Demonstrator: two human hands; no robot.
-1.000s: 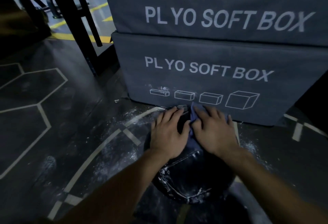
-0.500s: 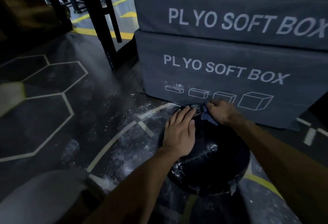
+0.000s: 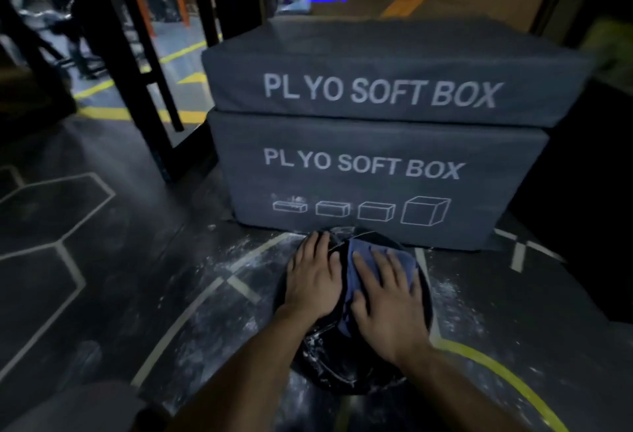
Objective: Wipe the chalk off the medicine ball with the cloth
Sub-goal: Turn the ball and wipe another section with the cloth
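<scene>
Black medicine ball (image 3: 342, 368) on floor (image 3: 137, 260) at 6 o'clock of stacked plyo boxes (image 3: 376, 171), just beside lower one. Left hand (image 3: 313, 279) flat on ball, fingers straight, grip unclosed. Right hand (image 3: 385, 298) presses blue cloth (image 3: 356, 253) onto ball, fingers straight. White chalk smears (image 3: 313, 342) at ball's 7 o'clock.

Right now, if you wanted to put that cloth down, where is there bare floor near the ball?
Bare floor lies left of the ball, across the white lines, though dusted with chalk. More lies right of it, by the yellow curve. Behind is crowded: the ball sits close against the lower box. On top, the left hand and right hand press the cloth.
</scene>
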